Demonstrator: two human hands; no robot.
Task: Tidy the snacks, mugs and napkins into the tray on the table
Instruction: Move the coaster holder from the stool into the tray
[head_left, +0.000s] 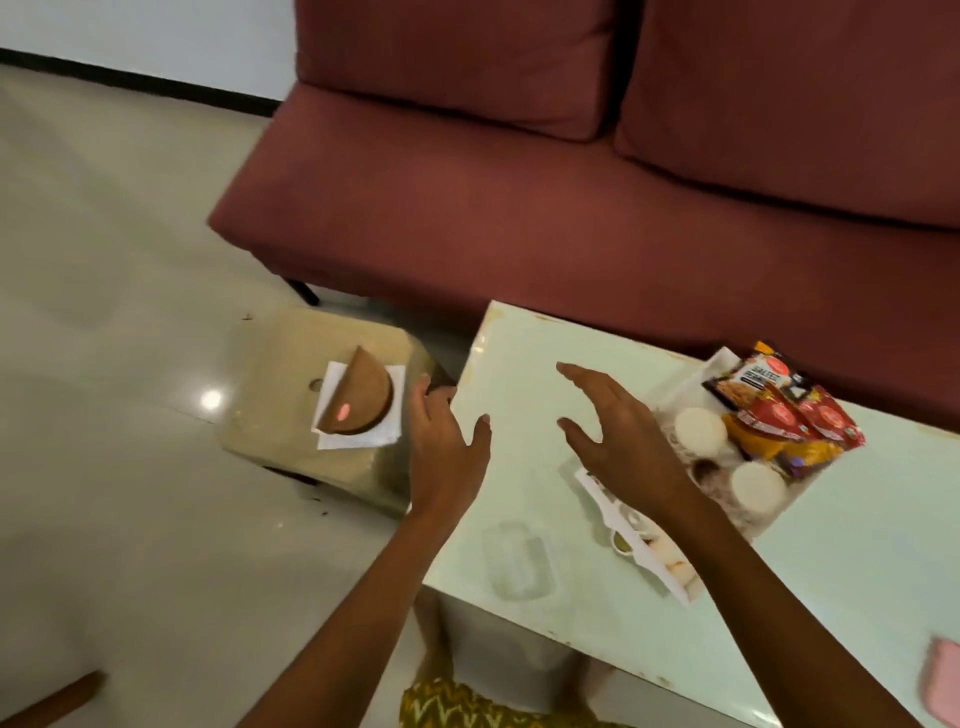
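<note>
A white tray sits on the pale table at the right. It holds two white mugs and several red and orange snack packets. On a low beige stool left of the table lies a white napkin with a brown half-round holder on it. My left hand hangs open between stool and table, near the napkin. My right hand hovers open over the table, just left of the tray. Both hands hold nothing.
A dark red sofa runs behind the table and stool. A printed card lies on the table in front of the tray. A pink object shows at the table's right edge. Glossy tiled floor spreads to the left.
</note>
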